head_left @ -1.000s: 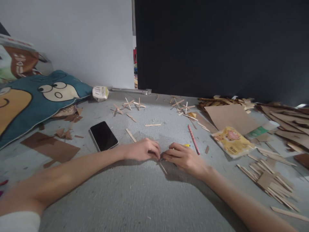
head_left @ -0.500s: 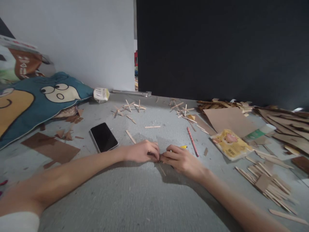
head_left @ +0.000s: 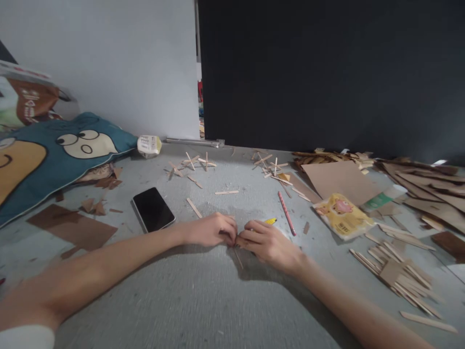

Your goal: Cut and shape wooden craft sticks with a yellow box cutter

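My left hand [head_left: 214, 229] and my right hand [head_left: 267, 242] meet low over the grey tabletop, fingers closed in a pinch, fingertips nearly touching. From under the fingertips a thin wooden stick [head_left: 239, 258] pokes out toward me; the pinched end is hidden by my fingers. Just beyond my right hand a yellow object [head_left: 271, 221] shows in part, the rest covered by that hand. A red patterned pencil [head_left: 286, 213] lies to its right. Past my left hand are a loose craft stick [head_left: 193, 208] and another flat craft stick [head_left: 226, 192].
A black phone [head_left: 153, 209] lies beside my left forearm. Small crossed-stick pieces [head_left: 199, 162] stand toward the back. On the right are a yellow packet [head_left: 343, 215], a pile of craft sticks [head_left: 395, 271] and cardboard [head_left: 337, 182]. A blue cushion [head_left: 72, 160] rests on the left.
The whole view has shifted slightly, so things appear a little further left. Both hands keep their pinch at the same spot, and the thin stick below them shows more clearly.
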A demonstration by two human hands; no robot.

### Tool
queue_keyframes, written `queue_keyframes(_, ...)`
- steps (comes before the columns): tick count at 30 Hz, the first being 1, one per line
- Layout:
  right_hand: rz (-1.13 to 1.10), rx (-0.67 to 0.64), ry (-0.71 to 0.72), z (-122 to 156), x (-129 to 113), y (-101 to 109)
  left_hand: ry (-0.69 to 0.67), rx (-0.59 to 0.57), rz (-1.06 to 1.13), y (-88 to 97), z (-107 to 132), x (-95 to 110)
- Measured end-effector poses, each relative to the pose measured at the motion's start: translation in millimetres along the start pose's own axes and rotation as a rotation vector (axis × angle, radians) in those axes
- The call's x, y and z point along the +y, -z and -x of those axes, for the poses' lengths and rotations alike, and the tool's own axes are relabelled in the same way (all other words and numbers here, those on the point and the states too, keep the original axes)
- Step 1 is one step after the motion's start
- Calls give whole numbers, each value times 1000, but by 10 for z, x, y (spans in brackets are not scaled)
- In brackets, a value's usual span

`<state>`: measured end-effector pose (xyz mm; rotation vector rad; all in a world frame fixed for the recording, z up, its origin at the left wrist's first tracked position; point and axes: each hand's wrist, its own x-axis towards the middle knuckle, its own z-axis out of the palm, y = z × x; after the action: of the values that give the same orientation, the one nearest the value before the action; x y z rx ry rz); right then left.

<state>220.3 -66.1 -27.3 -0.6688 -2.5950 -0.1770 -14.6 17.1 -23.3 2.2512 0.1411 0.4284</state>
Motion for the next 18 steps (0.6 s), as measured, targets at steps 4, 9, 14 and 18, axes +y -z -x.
queue_keyframes(4,-1,-16,-13,-15,-12,21,12,17,6,-6,4,-13)
queue_keyframes(9,21,-31,17,-19,-21,22,-2,3,-10,-14,12,-24)
queue_keyframes(14,16,-32,-26,53,60,52,42,34,-15,-25,9,-3)
queue_keyframes(18,76,29,-26,154,212,73,86,25,0,-10,0,25)
